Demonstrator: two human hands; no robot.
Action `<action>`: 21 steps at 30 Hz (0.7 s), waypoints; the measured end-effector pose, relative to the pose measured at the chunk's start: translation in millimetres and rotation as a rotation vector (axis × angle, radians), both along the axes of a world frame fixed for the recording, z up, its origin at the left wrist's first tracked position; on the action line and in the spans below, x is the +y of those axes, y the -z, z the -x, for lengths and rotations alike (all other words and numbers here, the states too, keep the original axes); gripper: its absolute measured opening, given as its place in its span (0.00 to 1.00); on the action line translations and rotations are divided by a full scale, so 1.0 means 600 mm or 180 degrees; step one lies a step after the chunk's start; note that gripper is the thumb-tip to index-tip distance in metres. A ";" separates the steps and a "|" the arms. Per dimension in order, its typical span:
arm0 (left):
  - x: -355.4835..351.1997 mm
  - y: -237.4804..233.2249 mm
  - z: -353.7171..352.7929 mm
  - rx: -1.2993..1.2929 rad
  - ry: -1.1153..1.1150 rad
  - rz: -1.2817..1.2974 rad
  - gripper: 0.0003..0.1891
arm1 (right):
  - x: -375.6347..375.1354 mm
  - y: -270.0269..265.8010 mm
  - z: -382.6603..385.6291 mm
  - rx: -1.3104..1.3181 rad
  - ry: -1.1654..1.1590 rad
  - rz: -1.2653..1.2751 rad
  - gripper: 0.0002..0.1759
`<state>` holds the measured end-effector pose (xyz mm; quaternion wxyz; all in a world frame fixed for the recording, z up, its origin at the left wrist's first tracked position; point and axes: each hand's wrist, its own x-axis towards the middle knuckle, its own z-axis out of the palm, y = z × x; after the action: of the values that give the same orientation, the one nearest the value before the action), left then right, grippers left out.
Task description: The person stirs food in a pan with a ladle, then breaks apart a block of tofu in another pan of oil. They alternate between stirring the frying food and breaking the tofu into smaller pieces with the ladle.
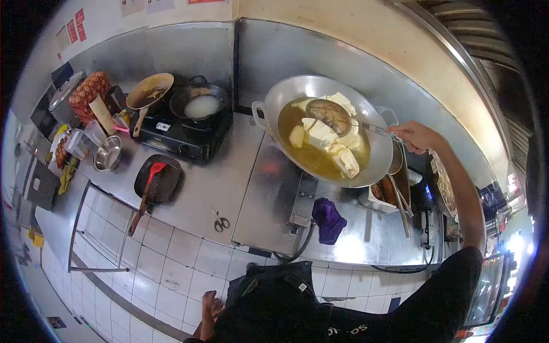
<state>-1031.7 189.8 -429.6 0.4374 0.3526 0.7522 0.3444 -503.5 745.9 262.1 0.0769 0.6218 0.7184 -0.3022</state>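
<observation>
The right hand [417, 138], the nearer, has fingers closed around the ladle [328, 118], which extends leftward along its handle to a head over or among white chunks [323, 136] inside the wok [293, 87]; the left hand [210, 306] hangs low, its grip indeterminable.

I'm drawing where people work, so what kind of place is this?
Probably a restaurant or other commercial kitchen. There's a huge wok with food in yellowish liquid, a black stove bearing two pans, and a big stack of eggs.
</observation>
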 end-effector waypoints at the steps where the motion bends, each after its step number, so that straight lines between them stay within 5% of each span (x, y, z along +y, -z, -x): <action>1: 0.002 0.002 -0.001 0.0499 0.0470 -0.0411 0.18 | 0.004 0.003 -0.005 0.0073 -0.0046 0.0015 0.20; 5: 0.010 -0.013 -0.009 -0.0097 0.0247 0.0487 0.17 | 0.002 0.018 -0.007 0.0187 0.0168 0.0019 0.20; 7: 0.007 -0.027 -0.020 0.0338 0.0552 -0.0654 0.17 | -0.005 0.018 0.005 0.0191 0.0048 -0.0158 0.19; 11: 0.009 -0.051 -0.021 0.0362 0.0567 0.0215 0.18 | 0.000 0.037 0.003 0.0457 0.0213 -0.0003 0.19; 14: -0.006 -0.030 -0.017 0.0342 0.0614 -0.0527 0.18 | -0.002 0.055 0.005 0.0663 0.0321 0.0014 0.18; 16: 0.006 -0.076 -0.020 0.1817 0.1711 -0.1306 0.16 | -0.017 0.063 0.028 0.0683 0.0438 -0.0156 0.18; 17: 0.011 -0.090 -0.023 0.1820 0.1727 -0.1303 0.16 | -0.023 0.066 0.036 0.0689 0.0452 -0.0152 0.18; 20: 0.011 -0.104 -0.027 0.1616 0.1660 -0.2176 0.14 | -0.030 0.076 0.050 0.0688 0.0433 -0.0276 0.19; 21: 0.005 -0.098 -0.031 0.0327 0.0907 -0.1247 0.13 | -0.029 0.084 0.052 0.0764 0.0524 -0.0319 0.19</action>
<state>-1013.2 192.6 -370.7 0.3660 0.5502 0.6350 0.4000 -534.8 728.8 211.4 -0.0657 0.6411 0.6832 -0.3434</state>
